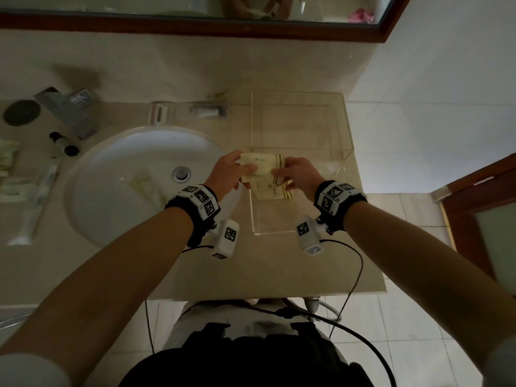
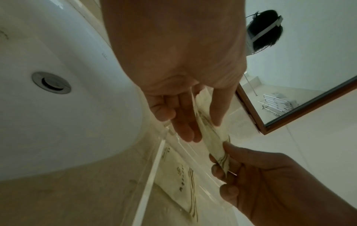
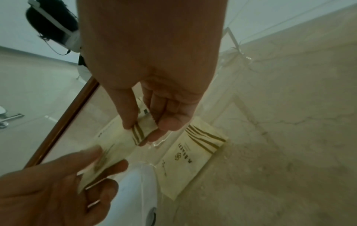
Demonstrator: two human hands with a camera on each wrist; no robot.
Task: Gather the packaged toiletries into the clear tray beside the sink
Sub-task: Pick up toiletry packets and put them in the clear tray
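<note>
Now both my hands pinch one cream sachet (image 1: 262,166), left grip (image 1: 227,170) and right grip (image 1: 300,174) at opposite ends, its long axis crosswise just above the clear tray (image 1: 252,216).

A flat cream paper sachet with brown stripes at one end (image 1: 262,166) is held level above the near end of a clear rectangular acrylic tray (image 1: 342,121), which sits on the beige worktop just right of the white sink; a second matching cream sachet with brown stripes (image 1: 275,191) lies flat on the tray's floor, striped end to the right, directly beneath the first, the two apart
</note>
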